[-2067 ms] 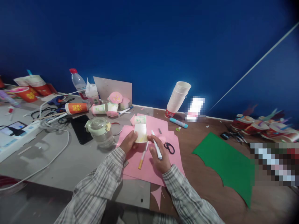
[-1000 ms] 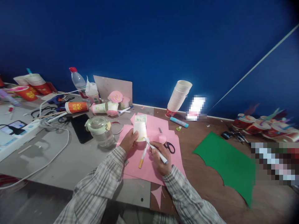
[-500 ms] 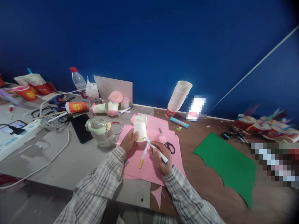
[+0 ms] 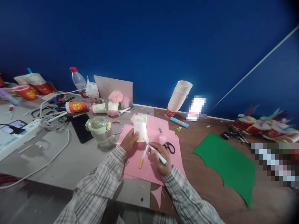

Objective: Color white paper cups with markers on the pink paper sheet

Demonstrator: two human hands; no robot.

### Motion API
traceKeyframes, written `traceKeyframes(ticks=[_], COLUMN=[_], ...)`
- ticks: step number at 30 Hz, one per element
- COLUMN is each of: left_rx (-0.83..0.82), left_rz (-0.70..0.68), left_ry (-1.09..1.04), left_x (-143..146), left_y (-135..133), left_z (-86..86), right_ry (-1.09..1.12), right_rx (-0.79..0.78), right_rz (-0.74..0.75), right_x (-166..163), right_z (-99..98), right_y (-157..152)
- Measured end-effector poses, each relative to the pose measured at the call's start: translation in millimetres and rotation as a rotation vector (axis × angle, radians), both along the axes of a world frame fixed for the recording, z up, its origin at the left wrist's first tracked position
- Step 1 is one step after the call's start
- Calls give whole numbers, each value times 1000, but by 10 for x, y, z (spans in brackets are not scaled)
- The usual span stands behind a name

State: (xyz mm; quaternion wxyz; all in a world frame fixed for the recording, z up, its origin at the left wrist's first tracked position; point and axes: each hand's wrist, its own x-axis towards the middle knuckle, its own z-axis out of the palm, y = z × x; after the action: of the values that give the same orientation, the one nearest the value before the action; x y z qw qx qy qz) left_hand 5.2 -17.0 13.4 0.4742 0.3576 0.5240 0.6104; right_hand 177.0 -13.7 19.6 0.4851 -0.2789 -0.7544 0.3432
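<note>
My left hand (image 4: 129,141) grips a small white paper cup (image 4: 140,131), held upside down over the pink paper sheets (image 4: 151,168). My right hand (image 4: 160,158) is closed round a white marker pen (image 4: 156,151), and the pen's tip touches the lower edge of the cup. A second pen with an orange end (image 4: 142,157) lies on the pink paper between my hands. Black-handled scissors (image 4: 169,146) rest just right of the cup.
A glass jar with a green lid (image 4: 100,130), a black phone (image 4: 80,127) and cables lie to the left. A stack of white cups (image 4: 178,97) leans at the back. A green sheet (image 4: 230,166) covers the right. Decorated cups (image 4: 263,127) crowd the far right.
My right hand turned the pen from upright to slanted and brought its tip to the cup's lower edge. My left hand lifted and tilted the cup slightly.
</note>
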Motion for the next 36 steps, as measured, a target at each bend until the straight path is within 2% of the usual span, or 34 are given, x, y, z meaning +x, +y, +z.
traceKeyframes(ticks=[6,14,27,36], left_rx=[-7,-4,-16,-31], left_rz=[-4,1,4,19], left_ry=[38,40,57,77], left_x=[-6,-8,-17,7], left_y=[-18,6,7,-36], left_z=[61,-3,-5,62], right_ry=[-21,-5,2,87], right_rx=[26,24,20,-78], right_rz=[28,4,-8,-68], right_x=[9,-5,1,17], right_z=[2,-6,-9,-38], right_y=[12,21,31,57])
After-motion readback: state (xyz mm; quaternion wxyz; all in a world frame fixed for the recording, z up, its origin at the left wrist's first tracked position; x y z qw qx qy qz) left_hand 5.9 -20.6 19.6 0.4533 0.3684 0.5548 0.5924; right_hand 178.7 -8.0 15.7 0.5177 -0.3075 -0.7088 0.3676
